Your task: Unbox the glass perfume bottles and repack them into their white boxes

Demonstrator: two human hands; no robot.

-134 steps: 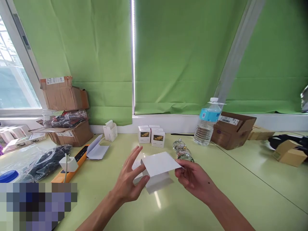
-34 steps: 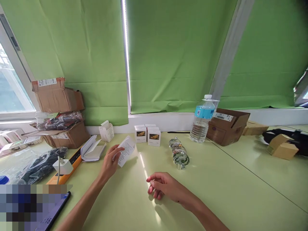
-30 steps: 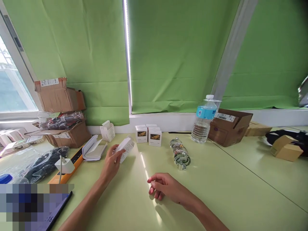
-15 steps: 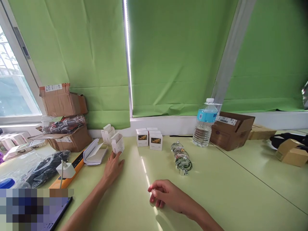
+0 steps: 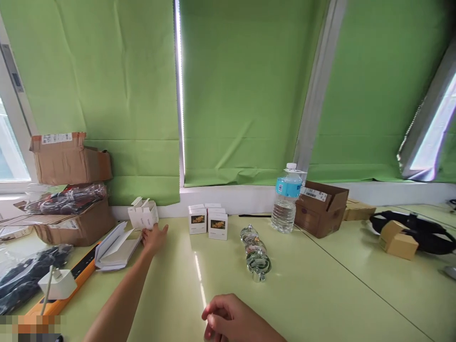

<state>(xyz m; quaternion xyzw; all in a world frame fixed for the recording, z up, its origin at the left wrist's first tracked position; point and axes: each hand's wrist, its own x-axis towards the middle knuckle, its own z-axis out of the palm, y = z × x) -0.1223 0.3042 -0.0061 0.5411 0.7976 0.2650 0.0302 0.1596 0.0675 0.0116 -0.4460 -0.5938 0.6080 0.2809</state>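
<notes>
**White cartons (image 5: 143, 214) at the left grip's (image 5: 154, 239) fingertips**

The left grip is open, fingers spread, with the fingertips at the lower front of the cartons. Nothing looks held, though the exact contact is too small to tell. The cartons stand upright side by side at the back of the pale green worktop (image 5: 320, 285), flaps raised, just in front of a white ledge (image 5: 242, 195). The right grip (image 5: 228, 319) sits at the lower edge of the view, fingers loosely curled on nothing, well apart from the cartons.

Just left of the left grip lies an open white booklet (image 5: 117, 247), beside an orange power strip (image 5: 83, 261) with a white charger (image 5: 59, 284) on it. To the right of the cartons stands a cluster of small white boxes (image 5: 207, 222) with gold pictures, then a row of clear glass ornaments (image 5: 254, 252). Further right are a water bottle (image 5: 287, 202) with a blue label and an opened cardboard box (image 5: 320, 213).
</notes>
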